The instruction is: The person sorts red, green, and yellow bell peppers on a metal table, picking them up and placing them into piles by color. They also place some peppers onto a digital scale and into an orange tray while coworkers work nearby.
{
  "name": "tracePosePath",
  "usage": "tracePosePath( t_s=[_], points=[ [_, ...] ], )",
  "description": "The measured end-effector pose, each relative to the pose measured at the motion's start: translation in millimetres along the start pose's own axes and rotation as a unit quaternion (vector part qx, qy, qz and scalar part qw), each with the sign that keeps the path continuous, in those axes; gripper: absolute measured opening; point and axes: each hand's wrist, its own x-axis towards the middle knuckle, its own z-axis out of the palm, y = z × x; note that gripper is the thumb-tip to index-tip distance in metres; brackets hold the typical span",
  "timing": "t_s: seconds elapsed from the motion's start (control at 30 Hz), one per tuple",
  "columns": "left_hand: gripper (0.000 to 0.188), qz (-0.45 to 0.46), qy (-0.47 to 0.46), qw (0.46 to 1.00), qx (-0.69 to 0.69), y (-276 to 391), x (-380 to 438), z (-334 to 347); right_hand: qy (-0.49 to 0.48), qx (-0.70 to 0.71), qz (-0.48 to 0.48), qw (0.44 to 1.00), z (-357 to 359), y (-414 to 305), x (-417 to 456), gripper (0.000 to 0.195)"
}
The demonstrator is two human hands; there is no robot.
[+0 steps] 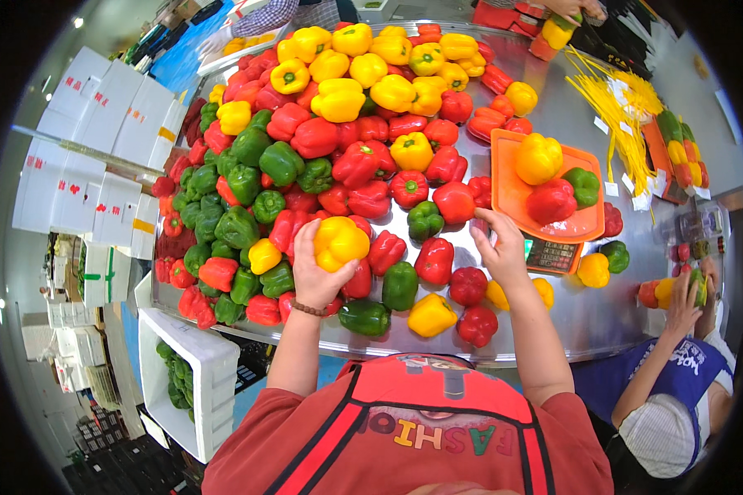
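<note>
My left hand (pixel 317 266), a beaded bracelet at its wrist, is closed around a yellow bell pepper (pixel 340 243) over the near part of the pile. My right hand (pixel 500 245) has its thumb and fingers apart and holds nothing that I can see; its fingertips are beside a red bell pepper (pixel 454 202). To the right of that hand, an orange plastic tray (pixel 503 179) sits on a scale (pixel 550 255). In the tray are a yellow pepper (pixel 538 158), a red one (pixel 551 202) and a green one (pixel 581 187). Loose green (pixel 400 286), red and yellow peppers lie between my forearms.
A large heap of peppers (pixel 316 137) covers the left of the metal table (pixel 569 322). Yellow ties with white tags (pixel 619 130) lie at the far right, near bundled peppers (pixel 684 154). Co-workers stand at the right (pixel 662 383) and far side. A foam box (pixel 217 371) stands at the near left.
</note>
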Motion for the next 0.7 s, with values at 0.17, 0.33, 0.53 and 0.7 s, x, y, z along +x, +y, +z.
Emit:
tracePosePath(
  t_s=[0.17, 0.33, 0.53, 0.7],
  points=[
    [0.085, 0.024, 0.033, 0.999, -0.032, -17, -1, 4, -0.05, -0.059, -0.094, 0.993, 49, 0, 47, 0.036],
    [0.084, 0.086, 0.019, 0.991, 0.102, -19, 0, 28, -0.149, -0.122, -0.063, 0.979, 102, -3, 88, 0.043],
    [0.087, 0.114, 0.021, 0.988, 0.103, -23, -7, 26, -0.231, -0.249, -0.093, 0.936, 148, 2, 105, 0.056],
    [0.086, 0.119, 0.017, 0.989, 0.088, -28, -8, 28, -0.25, -0.355, -0.122, 0.892, 183, -7, 94, 0.074]
  ],
)
